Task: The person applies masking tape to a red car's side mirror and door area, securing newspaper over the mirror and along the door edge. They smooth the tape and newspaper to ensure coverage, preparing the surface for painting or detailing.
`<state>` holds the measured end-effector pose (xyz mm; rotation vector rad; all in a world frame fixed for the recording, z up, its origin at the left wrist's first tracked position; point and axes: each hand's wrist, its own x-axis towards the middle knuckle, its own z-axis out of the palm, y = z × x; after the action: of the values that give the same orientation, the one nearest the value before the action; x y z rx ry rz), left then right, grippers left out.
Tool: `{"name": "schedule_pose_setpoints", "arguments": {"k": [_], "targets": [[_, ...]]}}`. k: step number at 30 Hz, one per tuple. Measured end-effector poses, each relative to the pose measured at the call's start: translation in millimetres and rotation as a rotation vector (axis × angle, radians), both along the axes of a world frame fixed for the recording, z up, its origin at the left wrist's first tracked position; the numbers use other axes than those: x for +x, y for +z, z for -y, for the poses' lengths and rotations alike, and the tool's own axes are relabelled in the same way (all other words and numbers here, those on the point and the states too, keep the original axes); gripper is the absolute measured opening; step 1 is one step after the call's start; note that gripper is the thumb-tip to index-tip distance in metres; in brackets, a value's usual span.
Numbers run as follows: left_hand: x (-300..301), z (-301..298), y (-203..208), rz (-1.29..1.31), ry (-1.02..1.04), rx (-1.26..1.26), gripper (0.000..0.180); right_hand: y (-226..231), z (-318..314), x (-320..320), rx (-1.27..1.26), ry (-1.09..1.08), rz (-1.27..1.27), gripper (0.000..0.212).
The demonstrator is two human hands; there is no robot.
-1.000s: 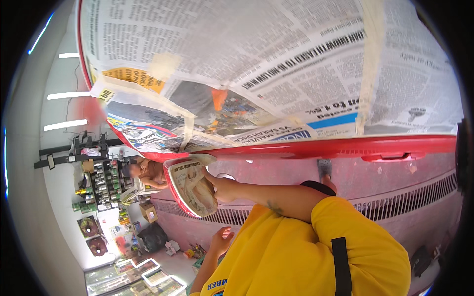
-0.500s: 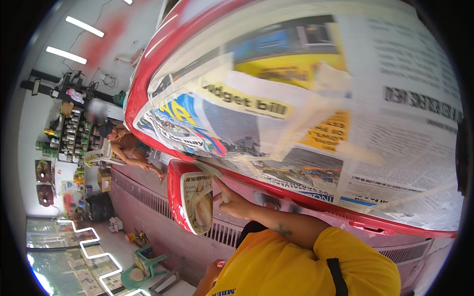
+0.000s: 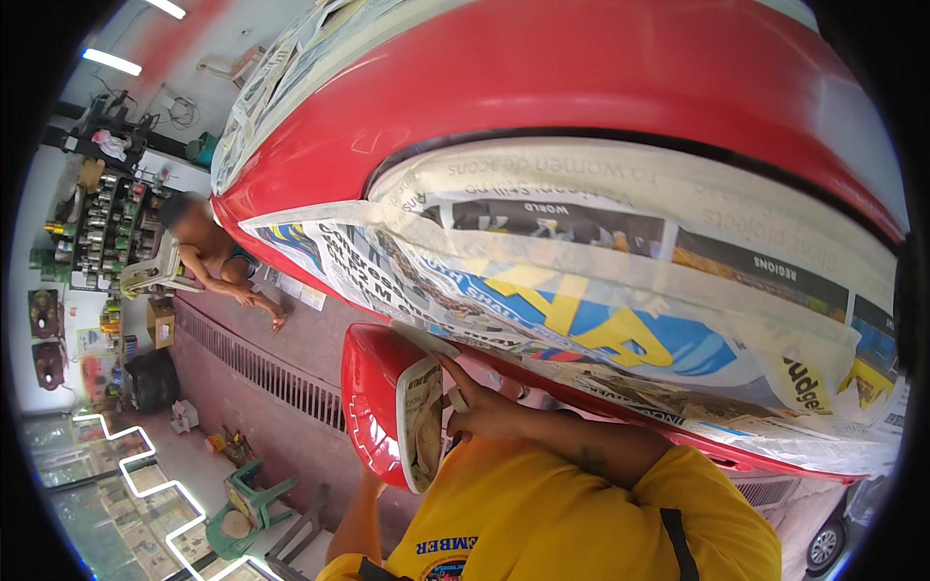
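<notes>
A red car side mirror (image 3: 373, 397) juts out before me, its glass face covered with newspaper (image 3: 423, 416) edged with pale masking tape. My right hand (image 3: 481, 407) is beside the covered face, index finger stretched to the mirror's upper edge. Its other fingers curl around a cream band that looks like masking tape (image 3: 455, 399). My left hand (image 3: 372, 482) is at the mirror housing's lower rear edge; its fingers are hidden behind the housing. Taped newspaper sheets (image 3: 601, 310) cover the car's side windows below the bare red roof (image 3: 581, 77).
A seated person (image 3: 218, 257) is at the left, on a pale plastic chair (image 3: 160, 271), beyond the car. Shelves of cans (image 3: 111, 228) line the wall. A floor grating (image 3: 252, 363) runs behind the mirror. A green stool (image 3: 254, 499) stands at lower left.
My view has shifted, bringing the red roof into sight. My left hand has risen from beside my shirt to the mirror housing. The right hand stays by the mirror's covered face.
</notes>
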<state>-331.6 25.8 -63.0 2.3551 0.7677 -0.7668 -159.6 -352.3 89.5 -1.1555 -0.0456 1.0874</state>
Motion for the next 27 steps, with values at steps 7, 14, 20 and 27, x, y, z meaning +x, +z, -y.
{"name": "schedule_pose_setpoints", "arguments": {"k": [7, 14, 20, 27], "targets": [[37.6, 10.6, 6.0, 0.016, -0.01, -0.021, 0.046, -0.1, -7.9, 0.7, 0.069, -0.087, 0.073, 0.123], [14.6, 24.4, -3.3, -0.025, -0.009, -0.03, 0.045, 4.3, -4.9, 2.7, 0.047, -0.06, 0.09, 0.119], [-7.8, 24.7, 15.6, -0.03, -0.01, 0.01, 0.044, -11.6, 0.6, -15.8, -0.011, -0.108, 0.05, 0.115], [-48.0, 29.5, 35.8, 0.035, 0.009, 0.041, 0.043, -16.0, -11.3, -15.1, -0.026, -0.139, 0.092, 0.112]]}}
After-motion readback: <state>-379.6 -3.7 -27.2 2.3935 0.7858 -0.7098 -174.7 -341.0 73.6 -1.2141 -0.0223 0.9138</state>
